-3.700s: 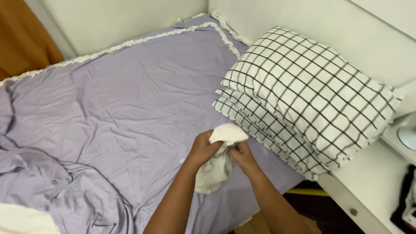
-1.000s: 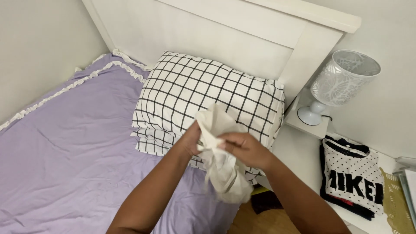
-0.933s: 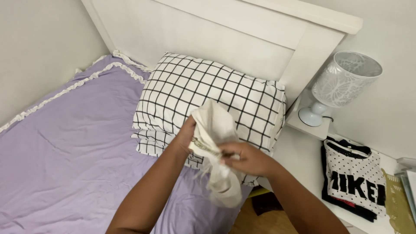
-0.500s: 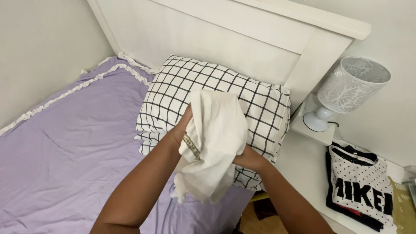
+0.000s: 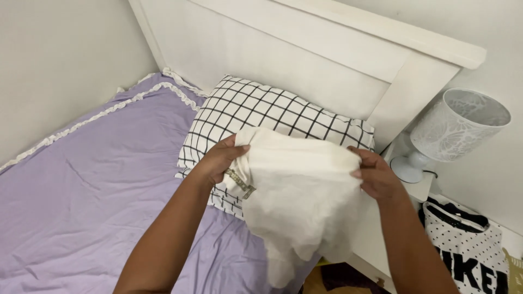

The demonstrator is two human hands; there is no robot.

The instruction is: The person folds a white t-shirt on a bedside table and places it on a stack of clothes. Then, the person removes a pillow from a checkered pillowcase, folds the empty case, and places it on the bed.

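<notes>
The crumpled cream cotton cloth [image 5: 299,190], bunched a moment earlier, was spread wide above the bed's head edge, pinched closed in left hand [image 5: 220,160] and right hand [image 5: 376,177].

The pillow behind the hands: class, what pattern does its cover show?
The pillow has a white cover with a black grid check, clearest in the head view.

Two bare forearms, no sleeves, left grip [image 5: 218,161], right grip [image 5: 376,175]
</notes>
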